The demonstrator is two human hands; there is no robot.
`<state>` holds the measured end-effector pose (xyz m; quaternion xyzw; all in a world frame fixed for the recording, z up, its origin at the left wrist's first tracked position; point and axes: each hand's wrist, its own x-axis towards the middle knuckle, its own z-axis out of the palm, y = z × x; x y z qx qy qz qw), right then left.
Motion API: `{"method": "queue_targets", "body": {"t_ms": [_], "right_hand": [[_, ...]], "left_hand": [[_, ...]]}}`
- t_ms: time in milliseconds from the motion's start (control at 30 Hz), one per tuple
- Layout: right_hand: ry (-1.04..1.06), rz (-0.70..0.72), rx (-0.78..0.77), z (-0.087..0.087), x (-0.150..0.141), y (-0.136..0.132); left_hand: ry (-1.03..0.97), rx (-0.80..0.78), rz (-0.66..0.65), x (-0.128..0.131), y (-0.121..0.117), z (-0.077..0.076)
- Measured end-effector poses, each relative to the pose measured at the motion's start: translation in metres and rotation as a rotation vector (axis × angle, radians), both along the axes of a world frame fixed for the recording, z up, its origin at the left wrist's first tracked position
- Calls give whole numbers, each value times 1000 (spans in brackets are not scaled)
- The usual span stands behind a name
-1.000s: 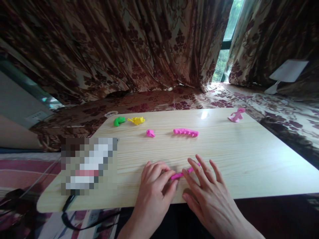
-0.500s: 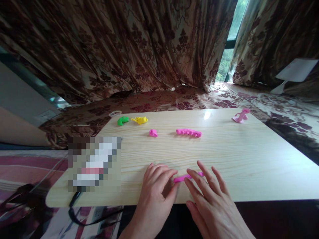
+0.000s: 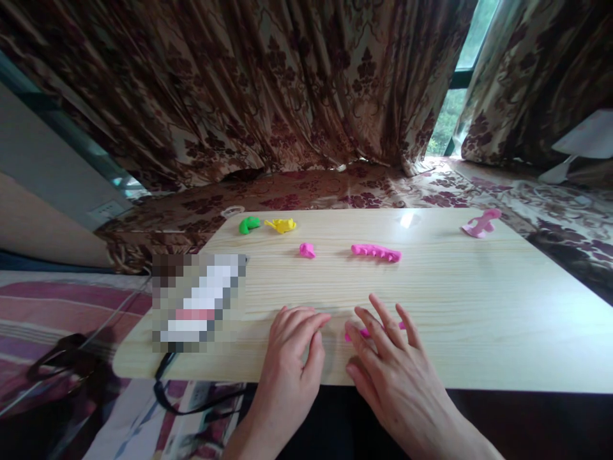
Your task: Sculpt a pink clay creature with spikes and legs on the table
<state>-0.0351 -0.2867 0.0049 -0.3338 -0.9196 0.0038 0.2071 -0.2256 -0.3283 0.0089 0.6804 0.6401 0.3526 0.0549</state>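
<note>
A thin pink roll of modelling clay [image 3: 364,333] lies near the table's front edge, partly hidden under my right hand [image 3: 393,363]. That hand is open, its fingers spread flat across the roll. My left hand [image 3: 293,352] rests on the table to the left of the roll and apart from it. Its fingers are slightly bent, the thumb stands off from them, and nothing is held. Farther back lie a thicker pink clay strip [image 3: 376,253] with a row of small points and a small pink clay lump [image 3: 307,250].
At the table's [image 3: 502,306] back left sit a green clay piece [image 3: 249,224] and a yellow one [image 3: 282,225]. A pale pink shape [image 3: 483,223] stands at the back right. A blurred-out object [image 3: 205,300] with a black cord [image 3: 160,383] occupies the left side.
My left hand has drawn away leftward from the roll's end. My right hand now lies over more of the roll. The view has shifted slightly, moving the table rightward in the picture.
</note>
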Motion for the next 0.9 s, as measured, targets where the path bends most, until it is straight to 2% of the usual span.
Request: {"method": "queue_targets", "body": {"t_ms": [167, 333, 500, 633, 733, 900], "right_hand": [[-10, 131, 137, -4, 8, -7], [-100, 69, 146, 1, 6, -3], [-74, 188, 275, -3, 14, -11], [-76, 100, 159, -6, 8, -12], [-76, 76, 68, 0, 2, -6], [-38, 47, 64, 15, 17, 3]], "left_hand": [[-9, 1, 11, -2, 1, 1], [5, -16, -1, 1, 2, 0], [4, -7, 3, 0, 2, -1], [12, -9, 0, 2, 2, -1], [26, -5, -7, 5, 1, 2], [-3, -16, -9, 9, 1, 5]]}}
